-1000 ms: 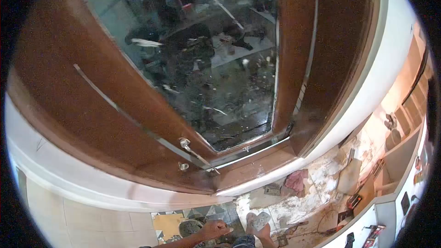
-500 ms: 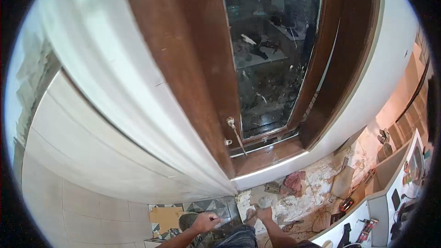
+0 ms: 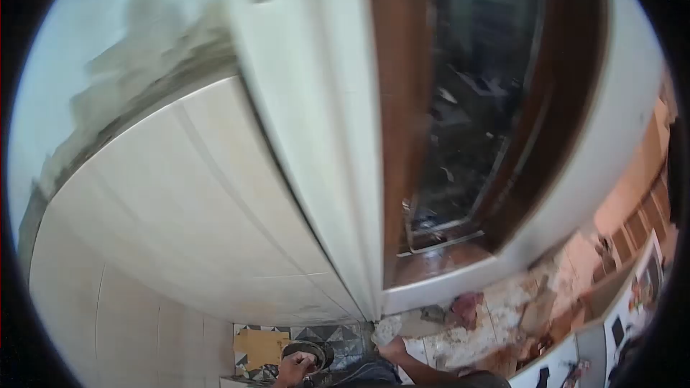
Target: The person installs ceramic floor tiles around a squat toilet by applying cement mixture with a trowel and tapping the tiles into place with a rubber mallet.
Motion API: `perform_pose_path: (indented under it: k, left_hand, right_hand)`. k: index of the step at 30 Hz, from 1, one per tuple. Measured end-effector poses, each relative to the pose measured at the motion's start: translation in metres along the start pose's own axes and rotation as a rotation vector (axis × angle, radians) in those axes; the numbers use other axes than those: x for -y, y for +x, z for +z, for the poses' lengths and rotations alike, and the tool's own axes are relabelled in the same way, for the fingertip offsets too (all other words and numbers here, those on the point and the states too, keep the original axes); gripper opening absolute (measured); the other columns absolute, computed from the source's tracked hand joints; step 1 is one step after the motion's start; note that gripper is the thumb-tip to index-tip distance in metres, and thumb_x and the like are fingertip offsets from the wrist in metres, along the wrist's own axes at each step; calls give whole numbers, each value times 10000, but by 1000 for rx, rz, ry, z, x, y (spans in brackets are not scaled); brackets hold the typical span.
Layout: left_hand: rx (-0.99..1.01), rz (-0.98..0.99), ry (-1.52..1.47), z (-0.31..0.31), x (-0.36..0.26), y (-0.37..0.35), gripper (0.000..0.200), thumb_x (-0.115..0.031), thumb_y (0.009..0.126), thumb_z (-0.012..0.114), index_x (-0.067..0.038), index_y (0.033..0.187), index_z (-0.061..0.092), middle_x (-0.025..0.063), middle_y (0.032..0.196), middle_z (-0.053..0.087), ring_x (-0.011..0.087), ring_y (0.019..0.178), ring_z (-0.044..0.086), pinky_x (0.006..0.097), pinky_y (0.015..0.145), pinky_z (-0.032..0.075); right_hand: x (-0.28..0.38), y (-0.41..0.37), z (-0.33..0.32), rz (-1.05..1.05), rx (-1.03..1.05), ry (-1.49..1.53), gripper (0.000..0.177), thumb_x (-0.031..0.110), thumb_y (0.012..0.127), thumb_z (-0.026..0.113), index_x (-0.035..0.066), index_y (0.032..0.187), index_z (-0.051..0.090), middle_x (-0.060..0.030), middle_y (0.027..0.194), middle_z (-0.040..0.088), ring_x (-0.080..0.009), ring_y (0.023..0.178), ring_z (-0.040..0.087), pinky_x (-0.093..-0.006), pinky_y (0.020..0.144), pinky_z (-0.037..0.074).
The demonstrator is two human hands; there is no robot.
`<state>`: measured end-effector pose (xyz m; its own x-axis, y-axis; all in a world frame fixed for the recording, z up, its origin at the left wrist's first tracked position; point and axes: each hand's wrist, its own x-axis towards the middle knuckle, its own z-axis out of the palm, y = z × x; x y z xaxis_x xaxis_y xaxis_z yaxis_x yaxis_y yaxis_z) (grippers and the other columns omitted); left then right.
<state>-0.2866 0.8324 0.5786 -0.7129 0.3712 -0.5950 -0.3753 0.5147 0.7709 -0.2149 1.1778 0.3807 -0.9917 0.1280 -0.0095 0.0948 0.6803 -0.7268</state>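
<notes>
One camera sits on my head. It looks forward and down, very near the tiled wall (image 3: pixel 165 194) and brown door (image 3: pixel 404 100). My left hand (image 3: pixel 295 368) shows small, maybe blurred, at the bottom.

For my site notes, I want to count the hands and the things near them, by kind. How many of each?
Hands: 2 (left hand, right hand)
Round dark bowl: 1
Pale grey object: 1
Cardboard sheet: 1
Reddish cloth: 1
Total: 6

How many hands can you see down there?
2. The left hand is at the bottom edge by a round dark bowl; the right hand is beside it, under a pale lump.
</notes>
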Motion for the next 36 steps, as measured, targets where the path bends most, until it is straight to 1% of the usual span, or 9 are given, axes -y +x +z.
perform_pose_path:
  k: [1,4,14,16,23,26,29,33,36]
  left_hand:
    - [-278,218,49,7,-35,-20,254,-254,991,663,-34,877,716,57,747,680,135,702,643,337,701,525]
    - [-223,385,11,-16,10,-8,222,-225,983,637,-47,907,745,65,778,697,138,724,662,333,715,538]
    - [-969,469,312,-125,175,-103,530,-285,943,726,-109,1428,604,184,1502,573,380,1341,581,435,1121,458]
    - [-817,345,-265,-165,210,-142,535,-331,955,727,-119,1432,607,196,1438,622,382,1289,619,459,1101,477]
    - [-1161,-7,-343,-317,520,-194,458,-334,958,715,-98,1348,667,190,1269,711,394,1172,667,459,1017,515]
    - [-1216,-185,-62,-340,729,-167,399,-300,951,724,-71,1278,697,180,1209,712,361,1112,679,444,977,524]
    - [-1381,-355,243,-320,923,-133,447,-366,942,732,-88,1290,685,162,1237,686,356,1165,647,454,1003,503]
    - [-1429,-1131,-63,-306,991,-121,1192,-663,766,817,-1,1611,298,372,1586,353,514,1490,331,569,1220,290]
    - [-1493,-1062,100,-277,1038,-125,1285,-689,736,826,-19,1646,214,367,1638,247,500,1538,230,621,1234,209]
  right_hand:
    - [-5,8,13,1,11,-87,353,331,929,600,106,1171,724,-127,1230,730,-356,1215,652,-464,1068,494]
    - [-4,21,23,23,205,-119,364,315,931,569,118,1197,720,-135,1238,720,-333,1235,645,-443,1080,489]
    - [133,34,163,-653,340,-461,289,300,1031,596,93,1214,680,-143,1210,697,-350,1197,632,-478,1061,466]
    - [174,34,200,-208,711,-194,247,289,1033,609,89,1148,697,-107,1095,707,-309,1118,651,-441,998,481]
    - [237,23,494,-462,608,-15,304,349,1047,629,58,1001,705,-90,882,668,-290,889,638,-422,851,502]
    - [369,4,594,-325,768,44,206,248,1035,668,44,1047,685,-104,962,676,-273,960,644,-384,920,496]
    - [331,-7,732,-572,663,137,140,169,1025,672,32,1052,669,-125,1030,672,-262,986,643,-376,934,497]
    - [336,-27,837,-735,531,271,130,146,1026,656,25,1072,651,-139,1097,662,-274,1035,642,-382,960,497]
    - [353,-51,875,-634,540,471,159,134,999,679,29,1111,641,-166,1151,676,-324,1079,651,-422,973,510]
